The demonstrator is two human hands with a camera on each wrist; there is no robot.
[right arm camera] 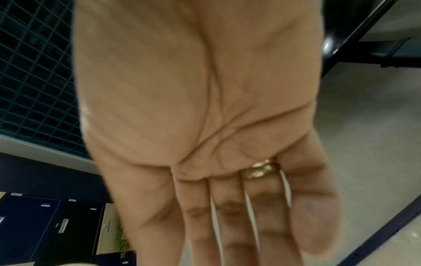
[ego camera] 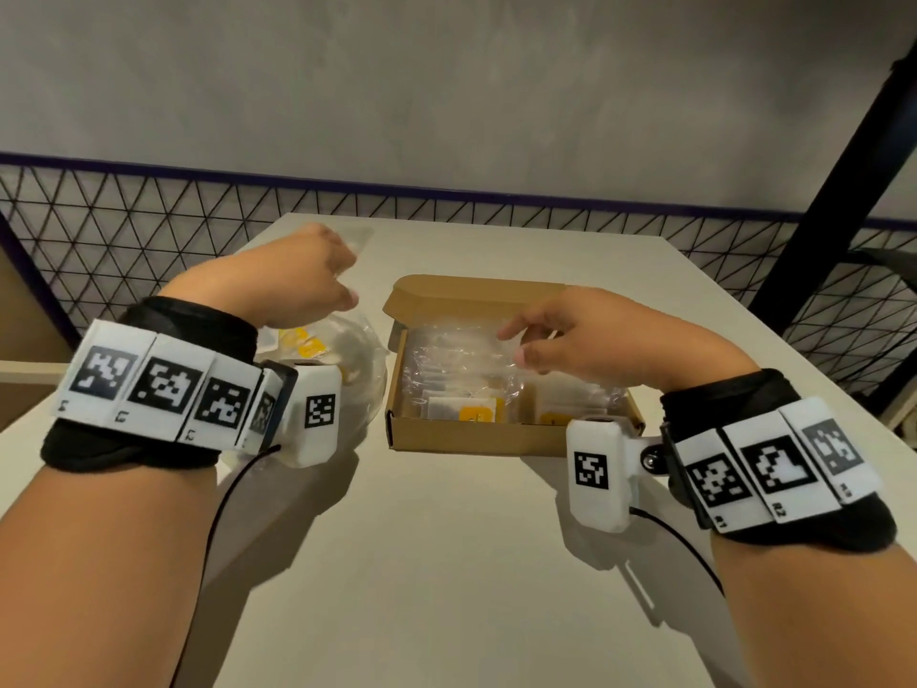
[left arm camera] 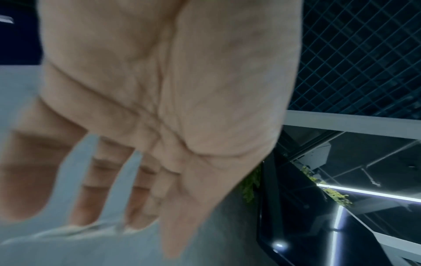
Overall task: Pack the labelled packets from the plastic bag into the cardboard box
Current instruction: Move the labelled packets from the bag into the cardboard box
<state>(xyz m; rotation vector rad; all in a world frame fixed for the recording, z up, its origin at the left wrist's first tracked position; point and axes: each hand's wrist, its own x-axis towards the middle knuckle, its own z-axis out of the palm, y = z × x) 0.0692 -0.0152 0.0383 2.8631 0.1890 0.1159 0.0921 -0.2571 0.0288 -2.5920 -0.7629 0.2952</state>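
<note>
The cardboard box [ego camera: 496, 384] sits open near the middle of the bench [ego camera: 446, 563], lid folded back toward the far edge, so packets can be dropped in from above. Several labelled packets [ego camera: 464, 407] already lie inside it in clear wrapping. The plastic bag [ego camera: 347, 369] lies just beside the box on its left, toward the left edge of the bench, with more yellow-labelled packets showing through it; the short gap keeps each transfer brief.

The right hand [ego camera: 585, 340] hovers over the box with fingers extended and loosely spread; the right wrist view shows a bare palm holding nothing. The left hand [ego camera: 302, 280] is raised above the bag; the left wrist view shows its fingers straight and apart, empty. Packing appears partly done, with packets remaining in the bag.
</note>
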